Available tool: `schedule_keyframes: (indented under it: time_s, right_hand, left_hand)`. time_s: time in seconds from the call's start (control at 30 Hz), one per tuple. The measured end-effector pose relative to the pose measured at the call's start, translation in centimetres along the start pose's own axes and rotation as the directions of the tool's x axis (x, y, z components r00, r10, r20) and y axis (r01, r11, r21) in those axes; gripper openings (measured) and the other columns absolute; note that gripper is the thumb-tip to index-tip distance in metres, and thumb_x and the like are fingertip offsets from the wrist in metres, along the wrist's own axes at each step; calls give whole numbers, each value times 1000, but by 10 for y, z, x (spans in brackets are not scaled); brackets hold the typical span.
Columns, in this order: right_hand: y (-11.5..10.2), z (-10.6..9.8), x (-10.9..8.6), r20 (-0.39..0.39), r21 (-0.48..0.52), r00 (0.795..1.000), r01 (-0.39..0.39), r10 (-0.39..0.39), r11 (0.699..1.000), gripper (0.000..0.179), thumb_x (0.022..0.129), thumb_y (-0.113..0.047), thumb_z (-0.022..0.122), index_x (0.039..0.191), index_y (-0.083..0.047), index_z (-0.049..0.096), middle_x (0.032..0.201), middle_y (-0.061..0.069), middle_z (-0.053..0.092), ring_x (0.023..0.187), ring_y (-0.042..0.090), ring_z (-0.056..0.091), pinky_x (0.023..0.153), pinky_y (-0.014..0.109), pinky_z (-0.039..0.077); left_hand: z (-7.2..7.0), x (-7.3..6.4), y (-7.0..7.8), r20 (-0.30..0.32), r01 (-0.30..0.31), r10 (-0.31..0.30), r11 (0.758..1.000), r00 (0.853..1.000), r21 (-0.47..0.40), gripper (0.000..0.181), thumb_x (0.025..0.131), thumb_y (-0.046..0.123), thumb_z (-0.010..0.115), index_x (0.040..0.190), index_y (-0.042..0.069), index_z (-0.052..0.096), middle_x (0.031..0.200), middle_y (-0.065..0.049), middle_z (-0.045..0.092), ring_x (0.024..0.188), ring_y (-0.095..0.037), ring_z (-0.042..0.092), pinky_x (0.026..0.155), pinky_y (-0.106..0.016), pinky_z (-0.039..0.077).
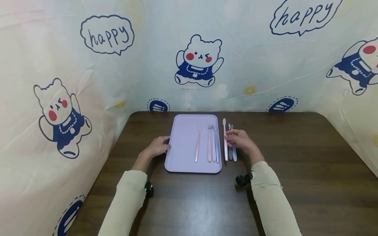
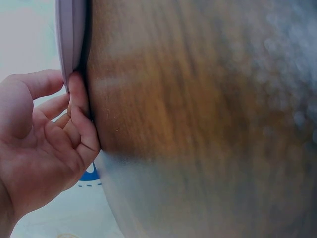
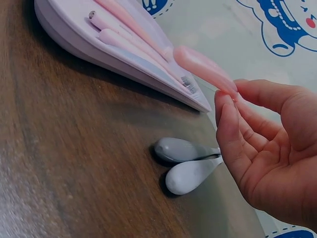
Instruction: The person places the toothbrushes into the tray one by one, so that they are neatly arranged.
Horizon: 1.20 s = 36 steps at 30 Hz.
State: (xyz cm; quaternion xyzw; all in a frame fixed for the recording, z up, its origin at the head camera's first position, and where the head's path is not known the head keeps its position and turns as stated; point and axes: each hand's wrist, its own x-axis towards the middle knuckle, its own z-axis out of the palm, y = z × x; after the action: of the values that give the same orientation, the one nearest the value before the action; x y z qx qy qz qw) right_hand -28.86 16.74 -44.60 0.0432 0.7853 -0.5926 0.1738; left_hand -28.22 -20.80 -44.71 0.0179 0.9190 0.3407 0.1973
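A lilac tray point(image 1: 183, 144) lies on the table, its left edge pinched between thumb and fingers of my left hand point(image 1: 158, 146). In the left wrist view, that hand point(image 2: 54, 124) grips the tray rim point(image 2: 72, 39). My right hand point(image 1: 240, 141) pinches a pink toothbrush point(image 1: 225, 150) just off the tray's right side; the right wrist view shows its handle point(image 3: 203, 67) raised above the table. Under this hand lie a grey toothbrush point(image 3: 178, 150) and a pale blue toothbrush point(image 3: 188, 176), side by side. On the tray are a lone pink toothbrush point(image 1: 198, 146), two more pinkish ones point(image 1: 211, 150) and a blue one point(image 1: 217, 147).
The dark wooden table point(image 1: 195, 203) extends around the tray. Behind it hangs a pale printed curtain point(image 1: 251, 49) with cartoon bears, which also runs along both sides. A black wrist camera point(image 1: 243, 180) sits by the right sleeve, another point(image 1: 149, 189) by the left.
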Motion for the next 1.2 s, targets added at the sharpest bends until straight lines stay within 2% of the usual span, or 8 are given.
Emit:
schedule_keyframes:
  time_s: [0.43,0.67,1.2]
  right_hand:
    - [-1,7,0,-3,13,1000,-7,7,1000,44,99,-17,63,139,0,53,88,-1,64,76,10,64,70,18,56]
    - [0,10,3,23,66,1000,-5,4,998,46,98,-13,62,140,5,51,80,-5,65,71,6,64,67,17,56]
    - [4,15,8,33,51,999,-29,28,998,44,98,-14,63,138,2,53,86,-3,67,74,7,66,69,19,57]
  left_hand:
    - [1,2,-1,-3,-10,10,1000,1000,1,60,101,21,50,158,8,36,142,-18,60,108,-27,65,105,-48,52]
    - [1,1,-1,-9,-34,34,999,999,8,59,101,19,50,157,6,37,141,-20,61,102,-25,67,101,-45,55]
    - [0,1,-2,-1,-12,12,1000,1000,-2,60,101,19,50,158,7,35,143,-19,60,103,-26,67,104,-46,53]
